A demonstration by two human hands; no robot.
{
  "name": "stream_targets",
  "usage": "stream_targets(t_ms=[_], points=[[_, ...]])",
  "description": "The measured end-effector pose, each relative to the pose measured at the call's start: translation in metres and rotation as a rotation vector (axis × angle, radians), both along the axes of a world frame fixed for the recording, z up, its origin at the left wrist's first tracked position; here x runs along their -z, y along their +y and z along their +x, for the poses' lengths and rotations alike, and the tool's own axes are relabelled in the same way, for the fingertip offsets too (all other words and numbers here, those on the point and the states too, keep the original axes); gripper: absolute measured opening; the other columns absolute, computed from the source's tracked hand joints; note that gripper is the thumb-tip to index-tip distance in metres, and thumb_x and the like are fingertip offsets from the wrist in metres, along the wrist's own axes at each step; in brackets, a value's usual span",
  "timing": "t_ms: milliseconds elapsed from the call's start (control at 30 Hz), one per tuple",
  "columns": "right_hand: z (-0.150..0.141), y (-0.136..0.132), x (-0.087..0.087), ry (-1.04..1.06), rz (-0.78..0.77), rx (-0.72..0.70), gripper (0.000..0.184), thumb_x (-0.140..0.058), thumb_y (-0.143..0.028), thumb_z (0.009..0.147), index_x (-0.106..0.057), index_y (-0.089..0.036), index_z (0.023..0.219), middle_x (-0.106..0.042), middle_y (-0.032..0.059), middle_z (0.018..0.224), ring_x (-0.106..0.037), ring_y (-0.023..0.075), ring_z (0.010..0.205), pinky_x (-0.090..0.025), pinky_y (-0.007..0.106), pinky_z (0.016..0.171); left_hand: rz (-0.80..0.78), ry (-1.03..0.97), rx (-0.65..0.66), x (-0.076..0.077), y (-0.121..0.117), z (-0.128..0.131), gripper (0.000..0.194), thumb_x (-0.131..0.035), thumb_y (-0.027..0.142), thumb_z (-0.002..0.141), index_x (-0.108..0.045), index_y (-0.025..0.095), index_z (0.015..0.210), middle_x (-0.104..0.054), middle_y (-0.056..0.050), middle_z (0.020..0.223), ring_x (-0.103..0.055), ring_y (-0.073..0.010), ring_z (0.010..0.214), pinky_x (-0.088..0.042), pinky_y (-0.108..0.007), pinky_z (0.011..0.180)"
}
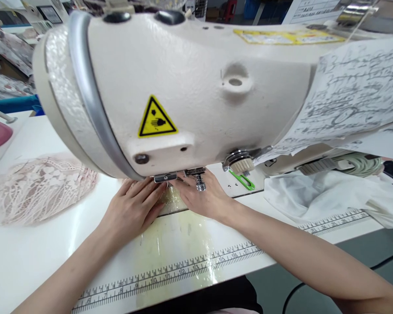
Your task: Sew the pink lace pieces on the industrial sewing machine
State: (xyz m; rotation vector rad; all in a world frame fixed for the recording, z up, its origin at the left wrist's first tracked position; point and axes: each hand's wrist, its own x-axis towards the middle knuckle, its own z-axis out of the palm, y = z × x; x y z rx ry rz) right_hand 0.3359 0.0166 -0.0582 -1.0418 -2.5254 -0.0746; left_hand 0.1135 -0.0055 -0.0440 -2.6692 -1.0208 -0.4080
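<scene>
One yellow warning triangle [157, 118] with a black hand symbol sits at ten o'clock on the sewing machine head [196, 83]; the yellow label [288, 37] at one o'clock is too small to read. One handwritten sheet [353, 93] hangs at two o'clock, its script illegible to me, and one printed sheet [309, 11] stands beyond it. The ruler [183, 271] along the table edge, at six o'clock, reads 6 through 17 in places. Two hands meet below the head: the left hand [134, 208] lies palm down, fingers extended; the right hand [213, 198] is partly hidden by machine parts, so I cannot tell whether it grips. One pale pink lace fabric [42, 189] lies at nine o'clock, left of the left hand; the head blocks the area beyond the fingertips. One green tool [248, 183] and one white cloth [301, 196] lie toward four o'clock.
</scene>
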Motion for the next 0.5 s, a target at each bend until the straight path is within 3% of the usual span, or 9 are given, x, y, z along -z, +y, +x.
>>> stream_targets(t_ms=[233, 500], points=[[0.000, 0.002, 0.002, -0.093, 0.052, -0.001, 0.040, -0.036, -0.008, 0.092, -0.064, -0.015, 0.119, -0.074, 0.0082, 0.094, -0.064, 0.0230, 0.104, -0.039, 0.053, 0.108, 0.008, 0.001, 0.004, 0.001, 0.001, 0.000, 0.040, -0.055, 0.028, 0.092, -0.056, 0.014, 0.129, -0.065, -0.010, 0.124, -0.063, -0.0279, 0.109, -0.045, -0.044, 0.092], [0.001, 0.000, 0.011, -0.014, 0.142, 0.013, 0.044, -0.051, -0.005, 0.087, -0.059, -0.021, 0.128, -0.073, 0.0068, 0.103, -0.067, 0.0214, 0.099, -0.041, 0.049, 0.105, -0.032, -0.033, -0.004, 0.000, 0.000, 0.000, 0.040, -0.054, 0.029, 0.093, -0.056, 0.017, 0.131, -0.066, -0.010, 0.123, -0.063, -0.0283, 0.111, -0.046, -0.045, 0.093]])
